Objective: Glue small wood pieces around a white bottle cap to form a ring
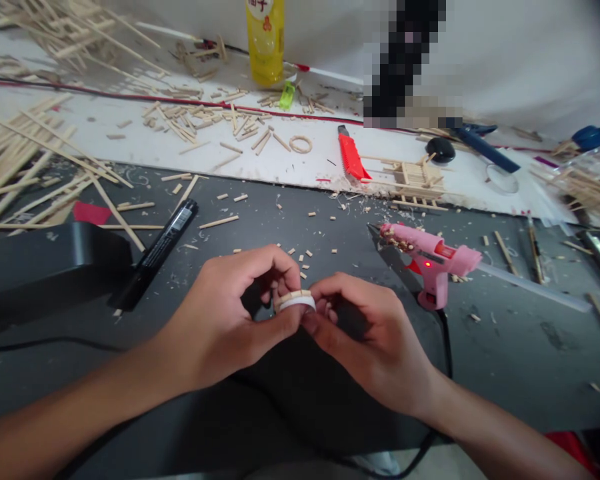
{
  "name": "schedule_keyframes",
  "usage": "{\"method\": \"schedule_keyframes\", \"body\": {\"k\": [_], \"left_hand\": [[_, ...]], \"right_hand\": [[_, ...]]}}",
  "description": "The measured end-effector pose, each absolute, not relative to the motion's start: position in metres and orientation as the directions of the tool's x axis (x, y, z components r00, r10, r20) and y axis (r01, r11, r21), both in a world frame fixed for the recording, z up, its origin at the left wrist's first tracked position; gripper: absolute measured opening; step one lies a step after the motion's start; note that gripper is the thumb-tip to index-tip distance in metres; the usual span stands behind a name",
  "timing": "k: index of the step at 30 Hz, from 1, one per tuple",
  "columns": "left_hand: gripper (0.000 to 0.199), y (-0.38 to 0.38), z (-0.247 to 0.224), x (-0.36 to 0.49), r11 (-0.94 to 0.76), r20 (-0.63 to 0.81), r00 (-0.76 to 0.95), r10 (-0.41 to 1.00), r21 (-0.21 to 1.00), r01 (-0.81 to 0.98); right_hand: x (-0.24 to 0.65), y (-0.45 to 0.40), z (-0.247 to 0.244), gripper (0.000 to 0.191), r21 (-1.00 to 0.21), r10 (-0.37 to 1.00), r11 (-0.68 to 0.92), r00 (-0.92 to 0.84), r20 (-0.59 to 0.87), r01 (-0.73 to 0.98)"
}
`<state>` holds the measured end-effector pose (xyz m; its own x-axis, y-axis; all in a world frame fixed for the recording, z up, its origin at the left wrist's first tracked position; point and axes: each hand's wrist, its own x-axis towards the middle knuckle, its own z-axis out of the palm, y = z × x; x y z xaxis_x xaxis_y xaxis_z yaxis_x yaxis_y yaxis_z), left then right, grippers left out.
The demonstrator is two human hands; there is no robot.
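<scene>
Between my two hands, near the middle of the head view, is a small white ring [299, 302] with short pale wood pieces along its upper edge. My left hand [235, 313] grips it from the left, thumb in front and fingers curled behind. My right hand [375, 340] pinches its right end between thumb and fingers. The far side of the ring is hidden by my fingers. Just beyond my hands, small cut wood bits [304, 260] lie on the grey table [260, 213]. To the right of my right hand stands a pink glue gun [437, 260] with a lit red light.
A black marker [160, 250] and a black box [55, 260] lie left. Behind are wood sticks [40, 167], a wooden ring [301, 144], a red cutter [351, 157], a small wooden model [417, 179] and a yellow bottle [266, 47]. The glue gun's cable runs toward the front edge.
</scene>
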<state>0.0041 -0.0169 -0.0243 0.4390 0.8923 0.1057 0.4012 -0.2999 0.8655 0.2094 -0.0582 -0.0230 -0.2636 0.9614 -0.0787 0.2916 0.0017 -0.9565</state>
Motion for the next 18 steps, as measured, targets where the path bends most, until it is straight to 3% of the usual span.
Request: {"method": "schedule_keyframes", "body": {"k": [3, 7, 8, 10, 12, 14, 16, 18], "left_hand": [[0.011, -0.018, -0.025, 0.003, -0.333, 0.152, 0.412, 0.898, 0.847, 0.414], [0.016, -0.021, -0.024, 0.001, -0.35, 0.198, 0.346, 0.917, 0.816, 0.46], [0.018, -0.021, -0.023, 0.001, -0.342, 0.2, 0.328, 0.923, 0.818, 0.464], [0.019, -0.022, -0.023, 0.002, -0.322, 0.199, 0.295, 0.935, 0.825, 0.464], [0.017, -0.022, -0.023, 0.002, -0.302, 0.191, 0.269, 0.944, 0.827, 0.474], [0.013, -0.022, -0.022, 0.003, -0.291, 0.176, 0.268, 0.947, 0.824, 0.487], [0.012, -0.022, -0.021, 0.004, -0.297, 0.174, 0.283, 0.943, 0.824, 0.482], [0.011, -0.022, -0.02, 0.004, -0.316, 0.188, 0.3, 0.935, 0.826, 0.466]], "right_hand": [[0.209, -0.057, -0.021, 0.008, -0.954, 0.963, 0.004, -0.259, -0.078, 0.299], [0.219, -0.07, -0.003, 0.032, -0.897, 0.959, -0.001, -0.254, -0.126, 0.443], [0.226, -0.077, 0.003, 0.031, -0.852, 0.956, 0.007, -0.253, -0.147, 0.523], [0.243, -0.096, 0.008, 0.01, -0.741, 0.955, 0.018, -0.231, -0.186, 0.671], [0.267, -0.113, 0.004, 0.032, -0.661, 0.973, -0.08, -0.085, -0.213, 0.746], [0.294, -0.124, -0.009, 0.031, -0.633, 0.968, -0.248, 0.217, -0.129, 0.733], [0.317, -0.123, -0.026, 0.034, -0.689, 0.9, -0.301, 0.436, 0.023, 0.659], [0.332, -0.112, -0.039, 0.05, -0.752, 0.88, -0.28, 0.472, 0.047, 0.597]]}}
